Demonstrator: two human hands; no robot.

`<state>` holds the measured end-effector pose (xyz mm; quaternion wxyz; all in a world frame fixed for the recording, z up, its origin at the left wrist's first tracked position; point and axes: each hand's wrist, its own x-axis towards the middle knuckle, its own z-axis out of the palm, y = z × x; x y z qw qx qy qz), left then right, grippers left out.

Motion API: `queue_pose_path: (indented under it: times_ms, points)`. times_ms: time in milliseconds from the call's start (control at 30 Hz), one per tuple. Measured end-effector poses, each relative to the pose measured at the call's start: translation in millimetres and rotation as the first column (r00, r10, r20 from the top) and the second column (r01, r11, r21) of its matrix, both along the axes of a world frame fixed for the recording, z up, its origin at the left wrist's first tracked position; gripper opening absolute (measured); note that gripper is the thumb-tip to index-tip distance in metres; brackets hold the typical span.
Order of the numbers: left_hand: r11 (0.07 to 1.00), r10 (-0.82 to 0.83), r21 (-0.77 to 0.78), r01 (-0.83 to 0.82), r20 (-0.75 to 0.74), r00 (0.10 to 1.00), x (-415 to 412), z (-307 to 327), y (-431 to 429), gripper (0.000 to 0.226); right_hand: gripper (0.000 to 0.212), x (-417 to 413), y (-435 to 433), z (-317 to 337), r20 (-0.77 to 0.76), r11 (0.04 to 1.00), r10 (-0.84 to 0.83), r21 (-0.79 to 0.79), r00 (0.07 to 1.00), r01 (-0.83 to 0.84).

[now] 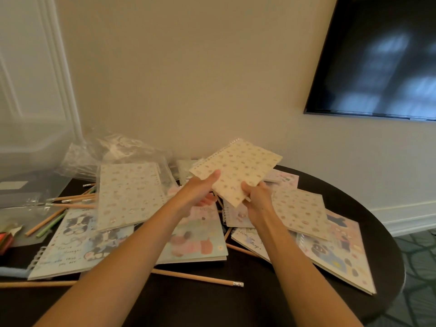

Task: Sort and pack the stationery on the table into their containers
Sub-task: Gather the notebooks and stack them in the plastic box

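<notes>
A cream spiral notebook (238, 168) with a small dotted pattern is lifted above the dark round table (212, 300). My left hand (200, 190) grips its near left edge, thumb on top. My right hand (256, 197) pinches its near corner. Under them lie several spiral notebooks: a cream patterned one (128, 194) at the left, a dog-print one (75, 244) below it, a pastel one (195, 234) in the middle, another cream one (302, 211) and a cartoon one (337, 251) at the right. Several wooden pencils (200, 277) lie loose among them.
A clear plastic storage bin (30, 159) stands at the far left, with crumpled clear plastic bags (113, 152) behind the notebooks. Small coloured items (6, 239) sit at the left edge. A wall-mounted dark screen (382, 57) hangs at the upper right. Carpet (420, 267) shows beyond the table's right rim.
</notes>
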<state>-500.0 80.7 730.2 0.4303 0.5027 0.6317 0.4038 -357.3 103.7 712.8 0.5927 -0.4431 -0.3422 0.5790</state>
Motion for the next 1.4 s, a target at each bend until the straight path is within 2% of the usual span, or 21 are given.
queue_pose_path:
  times_ms: [67,133,233,300,333,433,533,600,700,767,833,867,933,967,1000,1033,1067,1167,1233,1300,1400]
  points:
    - [0.988,0.099,0.104,-0.118,0.178,0.979,-0.8,1.1,-6.3,0.030,0.038,-11.2,-12.6,2.8,-0.041,0.992,0.122,0.022,0.992,-0.121]
    - [0.953,0.225,0.131,-0.275,0.304,0.926,-10.0,3.7,-12.5,0.025,0.037,-18.9,-21.9,3.9,-0.100,0.980,0.197,0.013,0.975,-0.196]
    - [0.912,0.280,0.192,-0.362,0.351,0.893,-34.3,11.1,-28.4,0.023,0.020,-21.2,-33.2,3.2,-0.343,0.980,0.195,0.035,0.919,-0.195]
    - [0.881,0.333,0.229,-0.415,0.322,0.886,-57.0,13.6,-39.2,0.024,0.016,-14.7,-37.7,1.6,-0.430,0.987,0.161,0.050,0.888,-0.155]
    - [0.872,0.357,0.230,-0.432,0.304,0.883,-68.8,13.6,-42.4,0.025,0.015,-10.0,-39.3,1.1,-0.398,0.987,0.160,0.059,0.903,-0.149]
    - [0.894,0.371,0.195,-0.404,0.186,0.910,-98.0,12.6,-47.9,0.028,0.016,-3.7,-45.9,1.9,-0.095,0.966,0.257,0.051,0.962,-0.254]
    - [0.940,0.289,0.171,-0.297,0.069,0.955,-111.9,11.5,-54.7,0.024,0.024,-12.9,-52.8,4.0,0.106,0.920,0.390,-0.023,0.915,-0.390]
    - [0.949,0.263,0.178,-0.260,0.007,0.965,-115.2,11.8,-55.9,0.023,0.030,-18.7,-52.7,7.3,0.108,0.927,0.372,0.010,0.922,-0.376]
    - [0.940,0.284,0.206,-0.272,-0.031,0.958,-119.6,11.5,-62.3,0.027,0.042,-18.8,-47.7,10.5,0.005,0.969,0.245,0.045,0.970,-0.245]
    - [0.958,0.230,0.230,-0.170,-0.264,0.937,-128.2,3.8,-67.4,0.036,0.046,-14.4,-44.9,8.3,-0.064,0.981,0.191,0.032,0.980,-0.189]
    - [0.990,0.028,0.132,0.046,-0.510,0.860,-136.3,-8.9,-74.4,0.046,0.048,-8.4,-46.2,5.0,-0.114,0.979,0.204,0.002,0.972,-0.205]
    - [0.990,-0.105,0.012,0.141,-0.610,0.785,-138.9,-17.1,-77.0,0.058,0.048,-5.6,-48.4,3.8,-0.123,0.974,0.223,-0.021,0.967,-0.228]
    - [0.958,-0.280,-0.202,0.202,-0.806,0.521,-141.5,-33.1,-79.1,0.080,0.046,-0.9,-53.8,3.3,-0.103,0.954,0.285,-0.064,0.953,-0.292]
    - [0.954,-0.290,-0.232,0.188,-0.867,0.405,-142.0,-40.4,-78.4,0.084,0.044,0.7,-56.1,4.3,-0.077,0.940,0.326,-0.083,0.942,-0.331]
    - [0.960,-0.267,-0.218,0.174,-0.901,0.343,-142.2,-45.7,-77.4,0.082,0.044,2.3,-58.5,5.4,-0.043,0.920,0.378,-0.096,0.925,-0.380]
    - [0.970,-0.223,-0.177,0.165,-0.918,0.328,-143.3,-49.5,-75.8,0.079,0.043,3.6,-59.2,5.9,-0.002,0.899,0.425,-0.114,0.905,-0.422]
    - [0.979,-0.176,-0.128,0.159,-0.922,0.344,-144.4,-51.6,-73.4,0.076,0.043,4.9,-60.3,6.3,0.040,0.877,0.469,-0.136,0.882,-0.461]
    - [0.988,-0.116,-0.049,0.148,-0.864,0.490,-150.8,-53.6,-69.3,0.066,0.043,8.6,-62.5,5.7,0.126,0.841,0.528,-0.213,0.840,-0.497]
    - [0.990,-0.111,-0.044,0.134,-0.827,0.551,-151.3,-49.1,-69.8,0.058,0.056,9.1,-61.0,3.9,0.134,0.854,0.502,-0.230,0.854,-0.466]
    - [0.993,-0.065,0.017,0.116,-0.747,0.662,-146.9,-38.7,-71.9,0.051,0.064,8.6,-57.3,3.9,0.120,0.878,0.452,-0.235,0.884,-0.417]
    - [0.985,-0.082,0.045,0.164,-0.719,0.691,-140.3,-25.0,-72.4,0.046,0.054,8.2,-61.2,13.8,0.169,0.888,0.435,-0.246,0.885,-0.389]
